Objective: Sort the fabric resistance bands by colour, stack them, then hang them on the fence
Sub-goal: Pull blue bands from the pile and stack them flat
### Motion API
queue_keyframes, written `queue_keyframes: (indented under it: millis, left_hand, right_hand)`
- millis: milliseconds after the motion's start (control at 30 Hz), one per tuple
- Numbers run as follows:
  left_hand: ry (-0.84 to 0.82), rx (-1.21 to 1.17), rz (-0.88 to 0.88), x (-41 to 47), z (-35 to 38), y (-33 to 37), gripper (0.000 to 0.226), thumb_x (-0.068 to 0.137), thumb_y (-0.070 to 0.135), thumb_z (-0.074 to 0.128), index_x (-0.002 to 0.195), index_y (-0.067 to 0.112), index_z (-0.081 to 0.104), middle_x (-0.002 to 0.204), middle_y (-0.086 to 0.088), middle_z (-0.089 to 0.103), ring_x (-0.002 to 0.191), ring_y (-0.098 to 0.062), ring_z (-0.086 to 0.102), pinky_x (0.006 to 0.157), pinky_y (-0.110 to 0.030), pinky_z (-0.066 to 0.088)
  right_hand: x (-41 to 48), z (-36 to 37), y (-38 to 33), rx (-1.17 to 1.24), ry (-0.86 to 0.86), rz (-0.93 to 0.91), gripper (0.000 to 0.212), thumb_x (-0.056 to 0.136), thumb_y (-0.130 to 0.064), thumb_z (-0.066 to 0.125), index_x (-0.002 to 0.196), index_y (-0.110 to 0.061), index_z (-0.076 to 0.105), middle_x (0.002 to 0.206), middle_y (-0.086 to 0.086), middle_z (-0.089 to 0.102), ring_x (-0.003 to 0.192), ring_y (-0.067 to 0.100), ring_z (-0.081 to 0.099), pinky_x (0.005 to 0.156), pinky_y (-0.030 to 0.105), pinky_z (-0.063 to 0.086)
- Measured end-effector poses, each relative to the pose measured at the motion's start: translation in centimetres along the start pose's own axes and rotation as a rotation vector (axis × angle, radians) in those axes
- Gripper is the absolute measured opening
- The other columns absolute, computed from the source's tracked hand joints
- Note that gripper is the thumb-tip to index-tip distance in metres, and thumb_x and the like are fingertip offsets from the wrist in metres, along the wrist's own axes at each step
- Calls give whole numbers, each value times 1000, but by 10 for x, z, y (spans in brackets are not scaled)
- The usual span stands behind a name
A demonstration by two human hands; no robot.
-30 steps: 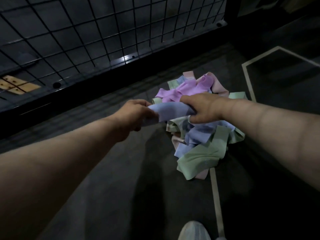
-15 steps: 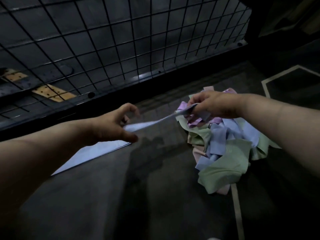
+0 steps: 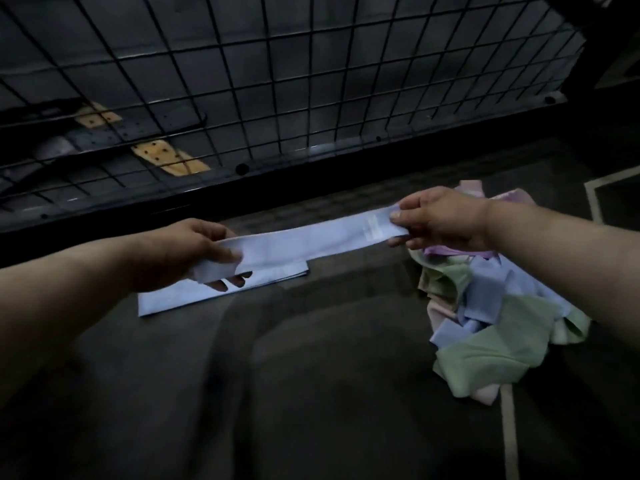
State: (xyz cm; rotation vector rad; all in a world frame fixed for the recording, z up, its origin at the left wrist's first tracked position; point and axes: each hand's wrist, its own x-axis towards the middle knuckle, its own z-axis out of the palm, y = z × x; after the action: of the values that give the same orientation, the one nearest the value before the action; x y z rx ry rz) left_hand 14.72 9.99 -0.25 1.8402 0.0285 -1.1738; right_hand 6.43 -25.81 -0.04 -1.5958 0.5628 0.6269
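Observation:
A pale blue fabric band (image 3: 304, 239) is stretched flat between my hands, just above the dark floor. My left hand (image 3: 187, 252) grips its left end and my right hand (image 3: 438, 218) pinches its right end beside a white label. Under the left half lies another pale blue band (image 3: 180, 297) flat on the floor. At the right sits a jumbled pile of bands (image 3: 491, 313) in green, blue, purple and pink, partly hidden by my right forearm. The black wire fence (image 3: 277, 81) runs across the back.
Pale floor lines (image 3: 509, 427) run at the right, one under the pile. Behind the fence mesh lie tan perforated plates (image 3: 169, 159) and dark gear. Dark floor (image 3: 311, 375) spreads in front of me.
Both hands pulled the blue band out of the pile and stretched it flat, carrying it left over the blue band lying on the floor. The view shifted left.

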Motion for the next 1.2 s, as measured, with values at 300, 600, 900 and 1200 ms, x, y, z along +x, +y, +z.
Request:
queue_keyframes:
  millis: [300,600,900,1200]
  left_hand:
    - [150,-206,-217,-42,-52,-106,22,80,4,68,101,-2,63,79,-24,67,57,-21,66,49,-27,56]
    - [735,-439,-52,-14,-67,-145,12,89,1,68,84,10,60,88,-13,61,67,-26,61,42,-25,55]
    - [877,-25,4,8,-53,-153,14,87,15,73,100,14,67,92,-8,67,78,-25,64,69,-39,60]
    - [838,315,15,17,-54,-157,34,89,18,70,123,15,65,112,-8,66,95,-21,61,91,-31,48]
  right_hand:
    - [33,122,31,-422,44,-12,6,95,-10,63,94,-7,58,69,7,61,44,7,58,44,19,47]
    - [98,164,4,-530,320,-175,9,89,-13,69,96,-12,63,74,-3,58,55,11,59,53,13,49]
    - [104,156,25,-692,357,-169,10,89,-20,68,94,-19,60,94,1,62,89,17,58,81,25,45]
    - [104,150,37,-829,312,-187,32,90,-22,65,120,-15,58,117,9,59,110,27,58,94,29,44]
